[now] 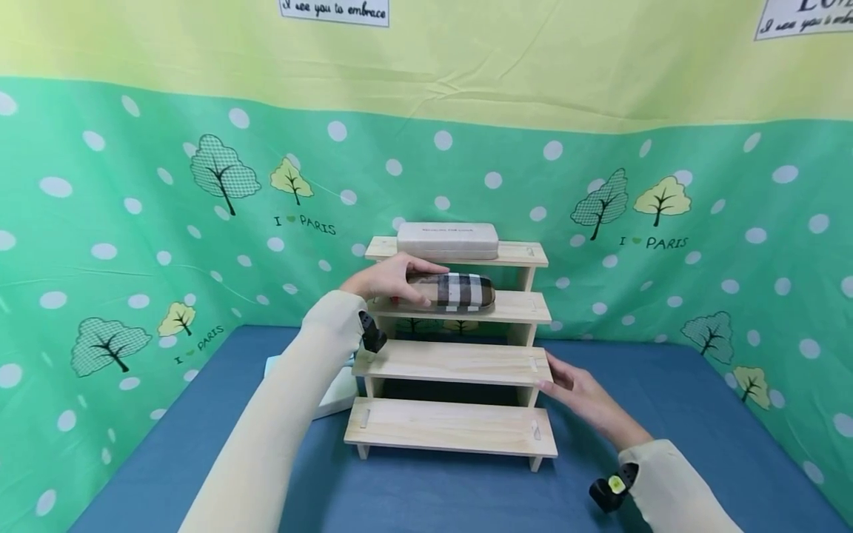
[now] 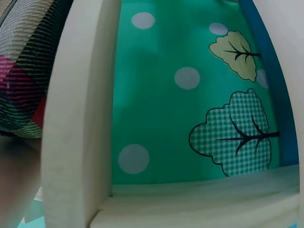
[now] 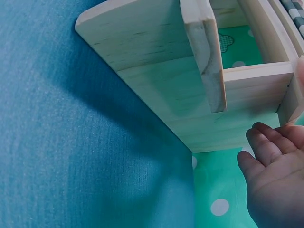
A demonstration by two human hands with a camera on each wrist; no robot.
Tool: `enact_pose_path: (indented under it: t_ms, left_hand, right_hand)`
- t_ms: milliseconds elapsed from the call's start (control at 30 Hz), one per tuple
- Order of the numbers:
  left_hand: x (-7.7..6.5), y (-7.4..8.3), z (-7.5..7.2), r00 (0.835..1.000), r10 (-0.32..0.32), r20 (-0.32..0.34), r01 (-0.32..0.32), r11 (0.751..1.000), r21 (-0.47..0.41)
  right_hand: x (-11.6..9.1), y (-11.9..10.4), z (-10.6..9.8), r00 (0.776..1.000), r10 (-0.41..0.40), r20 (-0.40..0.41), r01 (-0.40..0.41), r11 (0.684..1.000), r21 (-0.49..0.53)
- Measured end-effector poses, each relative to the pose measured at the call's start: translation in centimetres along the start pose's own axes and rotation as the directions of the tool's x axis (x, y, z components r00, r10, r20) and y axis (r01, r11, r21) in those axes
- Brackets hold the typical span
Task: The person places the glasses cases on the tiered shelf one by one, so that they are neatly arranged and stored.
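Note:
My left hand (image 1: 393,280) grips the left end of a plaid glasses case (image 1: 466,292), brown with a black-and-white checked band, on the second shelf from the top of a wooden tiered stand (image 1: 453,426). Part of the case also shows as plaid cloth (image 2: 23,71) at the left edge of the left wrist view. At the stand's right side, my right hand (image 1: 580,392) holds the end of the third shelf down between thumb and forefinger. Its other fingers (image 3: 266,147) curl loosely in the right wrist view.
A closed pale grey case (image 1: 446,240) lies on the top shelf. White and light-blue items (image 1: 336,392) lie on the blue table (image 1: 426,496) left of the stand, partly behind my left arm. A green and yellow printed cloth (image 1: 433,163) hangs behind.

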State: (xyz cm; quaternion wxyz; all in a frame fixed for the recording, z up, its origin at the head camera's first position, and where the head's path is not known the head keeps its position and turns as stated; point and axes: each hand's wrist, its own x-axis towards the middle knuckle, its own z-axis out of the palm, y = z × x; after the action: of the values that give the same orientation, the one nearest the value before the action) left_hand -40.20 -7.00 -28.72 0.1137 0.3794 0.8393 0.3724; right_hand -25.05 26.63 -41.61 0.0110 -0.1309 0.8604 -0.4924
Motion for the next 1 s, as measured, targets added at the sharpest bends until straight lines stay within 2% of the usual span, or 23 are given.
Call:
enact_pose_path:
  t_ms: [367,733,1000]
  left_hand:
    - [0.33,0.06,-0.02,1.000,0.003,0.012,-0.003,1.000,0.021]
    - [0.03,-0.45,0.05,1.000,0.010,0.005,-0.010,1.000,0.007]
    - [0.05,-0.47,-0.21,0.999,0.009,0.032,-0.010,0.999,0.037]
  right_hand:
    - [-0.03,0.24,-0.16,1.000,-0.001,0.003,0.001,1.000,0.001]
    - [0.10,-0.02,-0.05,1.000,0.014,0.021,-0.014,1.000,0.001]
    - [0.15,0.08,-0.09,1.000,0.012,0.023,-0.011,1.000,-0.012]
